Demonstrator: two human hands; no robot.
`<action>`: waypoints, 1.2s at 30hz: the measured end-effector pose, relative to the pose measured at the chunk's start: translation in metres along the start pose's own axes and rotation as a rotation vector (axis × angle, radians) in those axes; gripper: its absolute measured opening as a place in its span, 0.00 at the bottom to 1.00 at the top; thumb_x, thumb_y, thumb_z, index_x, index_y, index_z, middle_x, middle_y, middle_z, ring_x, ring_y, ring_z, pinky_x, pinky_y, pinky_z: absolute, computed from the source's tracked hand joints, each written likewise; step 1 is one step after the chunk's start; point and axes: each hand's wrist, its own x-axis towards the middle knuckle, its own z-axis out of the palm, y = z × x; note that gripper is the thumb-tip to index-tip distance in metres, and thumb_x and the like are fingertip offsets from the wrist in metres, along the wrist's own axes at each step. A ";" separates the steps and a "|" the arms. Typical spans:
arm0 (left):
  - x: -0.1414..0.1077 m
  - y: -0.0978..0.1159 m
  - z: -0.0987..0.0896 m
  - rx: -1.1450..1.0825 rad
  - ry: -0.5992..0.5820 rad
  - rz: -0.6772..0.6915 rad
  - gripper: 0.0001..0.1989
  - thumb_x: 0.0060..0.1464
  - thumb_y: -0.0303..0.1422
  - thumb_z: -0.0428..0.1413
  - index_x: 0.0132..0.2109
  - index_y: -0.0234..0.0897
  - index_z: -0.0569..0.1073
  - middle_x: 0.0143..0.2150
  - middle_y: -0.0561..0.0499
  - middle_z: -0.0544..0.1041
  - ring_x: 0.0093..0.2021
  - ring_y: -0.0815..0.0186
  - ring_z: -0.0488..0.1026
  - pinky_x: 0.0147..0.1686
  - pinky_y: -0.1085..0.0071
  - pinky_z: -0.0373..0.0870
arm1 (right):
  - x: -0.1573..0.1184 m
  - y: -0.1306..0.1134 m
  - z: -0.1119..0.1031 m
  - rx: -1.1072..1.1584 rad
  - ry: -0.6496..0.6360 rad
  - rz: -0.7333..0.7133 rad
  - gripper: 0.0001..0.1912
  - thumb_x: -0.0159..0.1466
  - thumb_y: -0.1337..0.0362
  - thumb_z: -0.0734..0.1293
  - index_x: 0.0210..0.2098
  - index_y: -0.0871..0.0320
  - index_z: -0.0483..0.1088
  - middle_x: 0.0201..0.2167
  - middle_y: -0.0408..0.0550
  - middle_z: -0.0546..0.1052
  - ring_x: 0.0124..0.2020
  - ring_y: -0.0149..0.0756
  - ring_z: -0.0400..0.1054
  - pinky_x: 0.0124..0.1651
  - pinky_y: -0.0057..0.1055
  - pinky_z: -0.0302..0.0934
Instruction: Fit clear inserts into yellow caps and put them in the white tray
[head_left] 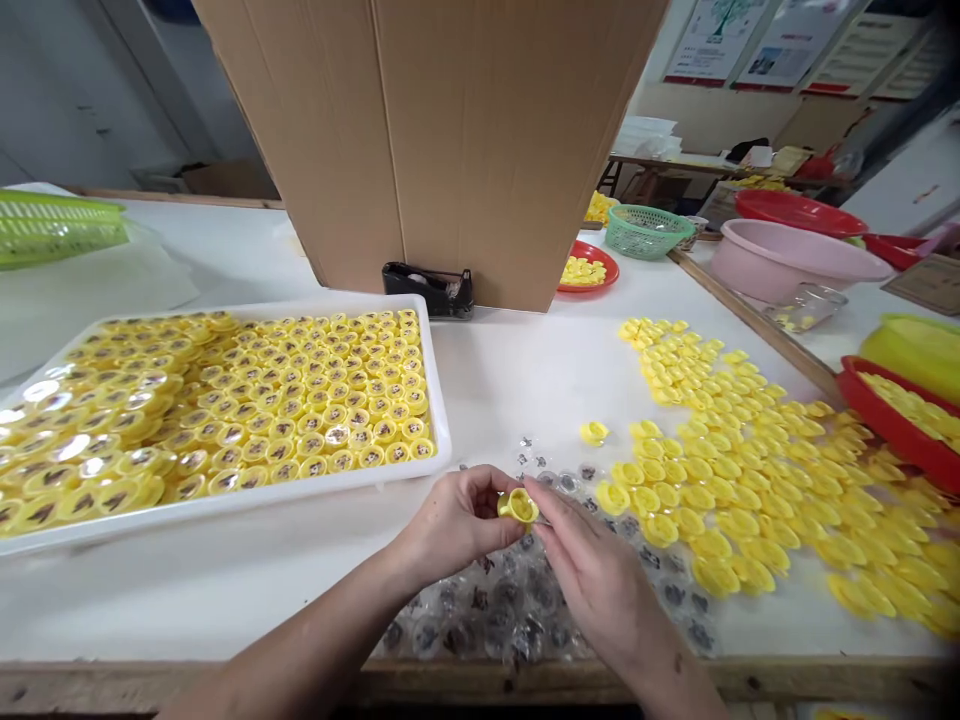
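My left hand pinches a small round yellow plastic cap, its hollow side facing up toward me. My right hand meets the cap from the right, fingertips closed at its rim. Between those fingertips shows a thin clear edge, mostly hidden by the fingers. Beneath both hands lies a spread of clear round discs with dark printed figures. Many loose yellow caps cover the table on the right, and one stray yellow cap sits apart from them.
A white tray at left holds rows of yellow caps with printed discs. Behind stand a tall cardboard box and a black tape dispenser. Red plates, a green basket and a pink basin line the right side.
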 end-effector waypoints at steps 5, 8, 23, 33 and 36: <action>-0.009 0.005 -0.007 -0.277 -0.109 -0.057 0.16 0.40 0.30 0.67 0.37 0.30 0.75 0.33 0.49 0.77 0.33 0.69 0.72 0.35 0.73 0.67 | 0.009 -0.001 -0.014 0.147 -0.071 0.129 0.13 0.63 0.68 0.66 0.48 0.55 0.67 0.38 0.45 0.76 0.36 0.33 0.71 0.40 0.27 0.68; -0.011 0.005 -0.010 -0.320 -0.156 -0.016 0.13 0.45 0.32 0.65 0.38 0.31 0.76 0.34 0.48 0.78 0.33 0.70 0.72 0.35 0.75 0.67 | 0.014 -0.003 -0.015 0.284 -0.060 0.204 0.15 0.61 0.66 0.70 0.46 0.52 0.67 0.35 0.40 0.75 0.33 0.30 0.70 0.37 0.24 0.66; -0.010 -0.013 -0.003 -0.581 -0.141 -0.026 0.10 0.50 0.31 0.62 0.39 0.32 0.73 0.33 0.50 0.75 0.30 0.72 0.73 0.30 0.77 0.69 | 0.017 -0.009 -0.012 0.279 -0.086 0.150 0.16 0.64 0.69 0.64 0.52 0.52 0.66 0.38 0.44 0.74 0.35 0.32 0.70 0.37 0.30 0.65; -0.009 -0.019 -0.002 -0.578 -0.096 -0.048 0.14 0.49 0.33 0.63 0.40 0.34 0.70 0.33 0.50 0.76 0.29 0.71 0.73 0.32 0.74 0.70 | 0.017 -0.015 -0.016 0.064 -0.066 0.066 0.16 0.64 0.74 0.60 0.48 0.57 0.69 0.47 0.53 0.71 0.49 0.40 0.67 0.47 0.37 0.67; -0.010 -0.021 -0.003 -0.596 -0.082 -0.045 0.13 0.48 0.33 0.63 0.40 0.34 0.70 0.33 0.50 0.76 0.31 0.70 0.74 0.32 0.74 0.69 | 0.020 -0.015 -0.015 0.152 -0.080 0.079 0.15 0.64 0.70 0.63 0.49 0.55 0.69 0.46 0.51 0.72 0.47 0.39 0.68 0.47 0.37 0.67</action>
